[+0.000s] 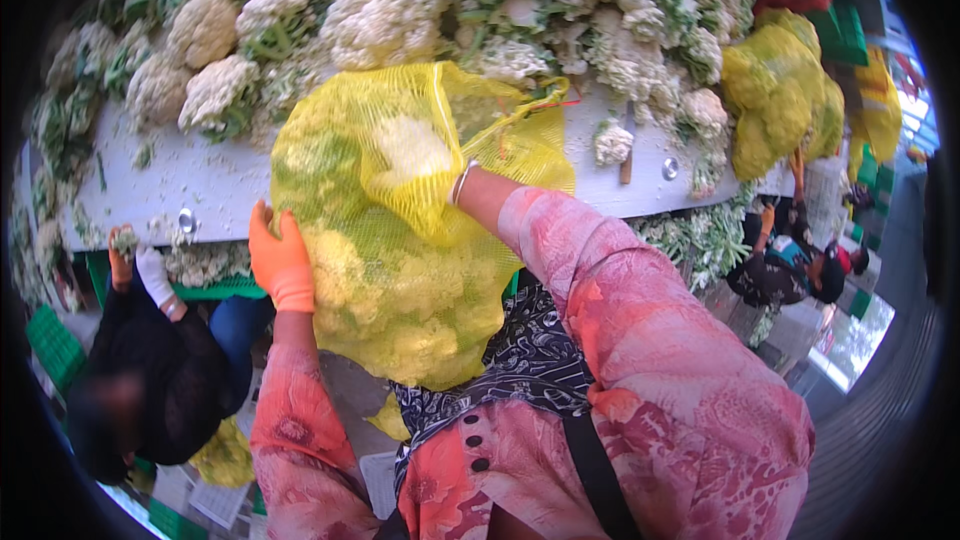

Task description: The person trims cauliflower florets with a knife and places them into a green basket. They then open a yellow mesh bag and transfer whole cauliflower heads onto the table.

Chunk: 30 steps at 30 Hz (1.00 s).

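A large yellow mesh bag (397, 300) full of cauliflower heads stands at the table's near edge, against my front. My left hand (283, 259), in an orange glove, rests on the bag's left side with the thumb apart from the fingers. Through the bag's opening reaches my right hand (420, 157), in a white glove, seen through the yellow mesh; its fingers and anything in them are hard to make out. Beyond the bag lies a heap of trimmed cauliflower (386, 19). A knife with a wooden handle (625, 169) lies on the white table beside a small floret (613, 144).
Filled yellow mesh bags (772, 97) stand at the right end of the table (225, 199). A co-worker in black (161, 382) sits close on the left; another person (787, 262) is at the right. Green crates (56, 345) and leaf trimmings (694, 240) lie below the edge.
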### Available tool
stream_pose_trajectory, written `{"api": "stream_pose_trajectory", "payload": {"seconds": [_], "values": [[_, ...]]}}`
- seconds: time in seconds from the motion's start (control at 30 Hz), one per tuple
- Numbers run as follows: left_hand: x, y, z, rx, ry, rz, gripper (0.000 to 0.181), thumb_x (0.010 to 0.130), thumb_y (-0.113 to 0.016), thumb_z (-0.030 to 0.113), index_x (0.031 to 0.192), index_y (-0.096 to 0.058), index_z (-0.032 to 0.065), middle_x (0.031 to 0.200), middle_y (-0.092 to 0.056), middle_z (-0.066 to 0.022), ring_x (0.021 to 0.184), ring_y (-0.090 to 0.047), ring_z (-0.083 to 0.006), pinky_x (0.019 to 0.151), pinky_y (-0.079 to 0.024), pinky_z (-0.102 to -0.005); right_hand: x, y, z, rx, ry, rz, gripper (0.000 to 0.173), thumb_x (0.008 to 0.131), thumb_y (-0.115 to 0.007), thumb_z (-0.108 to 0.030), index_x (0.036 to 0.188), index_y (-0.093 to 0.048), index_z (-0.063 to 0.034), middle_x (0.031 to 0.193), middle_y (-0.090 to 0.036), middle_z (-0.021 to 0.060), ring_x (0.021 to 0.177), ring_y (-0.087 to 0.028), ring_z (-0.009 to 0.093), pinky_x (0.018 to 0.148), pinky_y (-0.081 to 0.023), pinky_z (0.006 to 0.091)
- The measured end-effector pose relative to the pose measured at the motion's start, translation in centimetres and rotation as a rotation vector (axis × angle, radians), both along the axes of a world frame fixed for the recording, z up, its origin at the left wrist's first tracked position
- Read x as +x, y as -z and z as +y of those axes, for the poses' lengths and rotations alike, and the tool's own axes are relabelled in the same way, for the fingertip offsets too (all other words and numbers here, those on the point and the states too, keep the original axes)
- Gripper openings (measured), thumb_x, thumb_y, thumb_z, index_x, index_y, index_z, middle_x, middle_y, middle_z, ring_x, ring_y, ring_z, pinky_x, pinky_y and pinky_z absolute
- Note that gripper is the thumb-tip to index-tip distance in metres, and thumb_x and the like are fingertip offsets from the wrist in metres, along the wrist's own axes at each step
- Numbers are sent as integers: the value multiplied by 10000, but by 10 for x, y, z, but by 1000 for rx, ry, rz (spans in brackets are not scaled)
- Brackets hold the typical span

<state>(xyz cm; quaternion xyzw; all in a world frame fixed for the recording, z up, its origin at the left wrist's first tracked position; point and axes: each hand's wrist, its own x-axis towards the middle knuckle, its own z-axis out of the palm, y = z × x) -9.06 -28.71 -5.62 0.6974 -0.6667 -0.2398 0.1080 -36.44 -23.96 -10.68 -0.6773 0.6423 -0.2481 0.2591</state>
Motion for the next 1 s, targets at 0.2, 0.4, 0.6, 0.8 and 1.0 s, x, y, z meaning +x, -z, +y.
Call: {"api": "stream_pose_trajectory", "payload": {"seconds": [0.2, 0.4, 0.6, 0.8, 1.0], "values": [[-10, -3, 3, -7, 38, -52, 464, 909, -647, 319, 1306, -628, 80, 1265, -675, -117, 1157, -637, -296, 986, -483, -392, 12, 9, 110, 283, 227, -215, 444, 819, -703, -294, 1173, -626, -37, 1101, -632, 233, 983, -602, 425, 871, -492, 482], [-11, -14, 1, 46, 53, -157, 460, 917, -609, 383, 1306, -634, 139, 1258, -673, -112, 1150, -628, -309, 969, -486, -407, 36, 22, 263, 161, 257, 438, 366, 932, -609, -267, 1218, -603, -39, 1215, -624, 205, 1074, -608, 374, 915, -504, 438], [-20, -26, 0, 96, 53, -135, 457, 948, -589, 355, 1302, -630, 70, 1297, -651, -143, 1197, -602, -318, 1012, -456, -390, -73, 29, 209, 148, 1122, -746, 264, 939, -634, -167, 1152, -632, -12, 1041, -705, 110, 914, -689, 223, 783, -539, 299], [-17, -22, 1, 91, 56, -123, 442, 948, -595, 349, 1291, -639, 74, 1300, -648, -140, 1193, -605, -316, 1007, -459, -392, -144, -23, 146, 126, 1005, -358, 348, 954, -646, -231, 1190, -617, 22, 1104, -709, 129, 1022, -676, 213, 894, -519, 315], [-18, -20, -2, 79, 79, -156, 446, 941, -597, 376, 1286, -643, 98, 1293, -651, -126, 1181, -609, -317, 1000, -466, -402, -182, 39, 141, 485, 664, -464, 667, 958, -614, -364, 1479, -379, -20, 1329, -607, 129, 1056, -656, 197, 892, -528, 312]]}}
